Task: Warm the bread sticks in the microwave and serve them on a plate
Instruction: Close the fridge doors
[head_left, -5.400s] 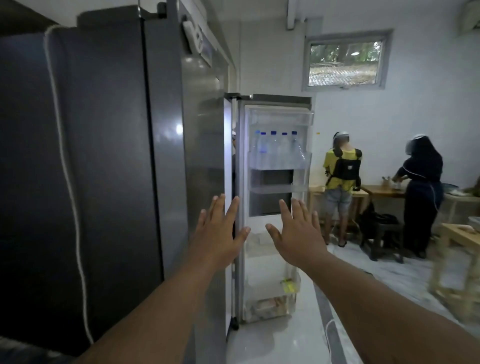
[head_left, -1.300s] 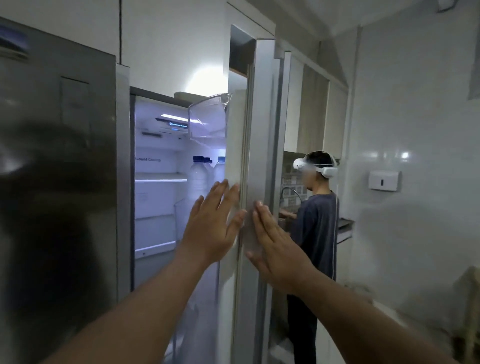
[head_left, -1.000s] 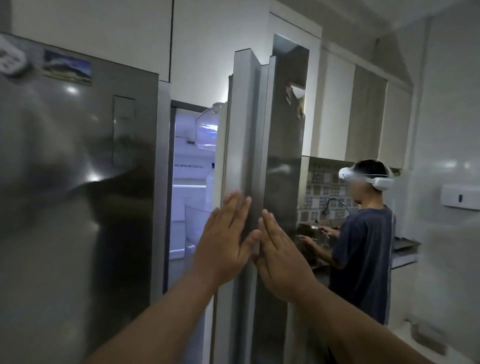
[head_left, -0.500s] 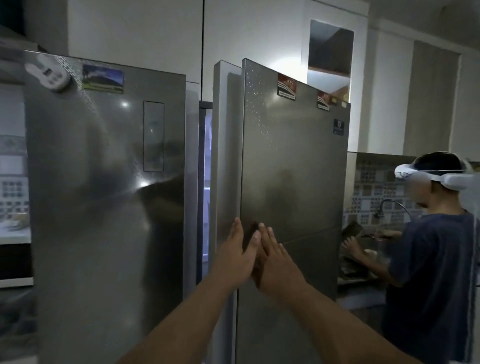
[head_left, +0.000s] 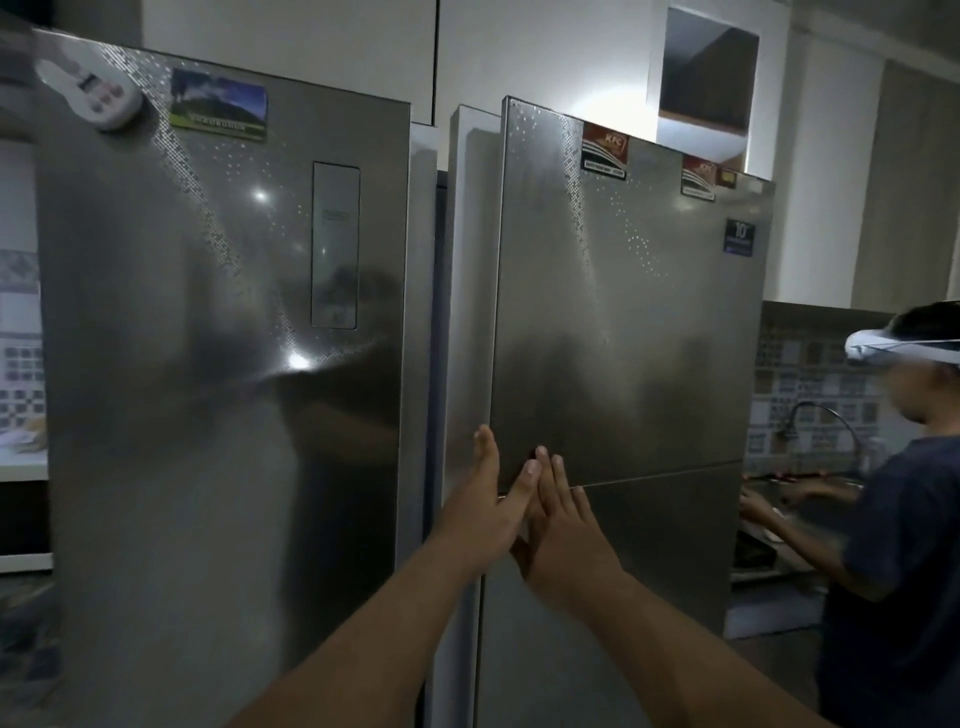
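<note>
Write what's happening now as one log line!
step: closing fridge door | left hand: flat on door edge | right hand: flat on door | door: nearly shut

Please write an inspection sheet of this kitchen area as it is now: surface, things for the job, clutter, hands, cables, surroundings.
Surface: right fridge door, steel, not fully shut; a narrow gap shows beside the left fridge door.
Job's things: bread sticks, microwave, plate: nothing seen.
Clutter: magnets and a white timer on the left door; stickers on the right door.
Grip: left hand and right hand, fingers straight, flat against the right door's edge, holding nothing.
Cables: nothing seen.
Surroundings: another person with a white headset at the counter on the right; tap; white cupboards above.
</note>
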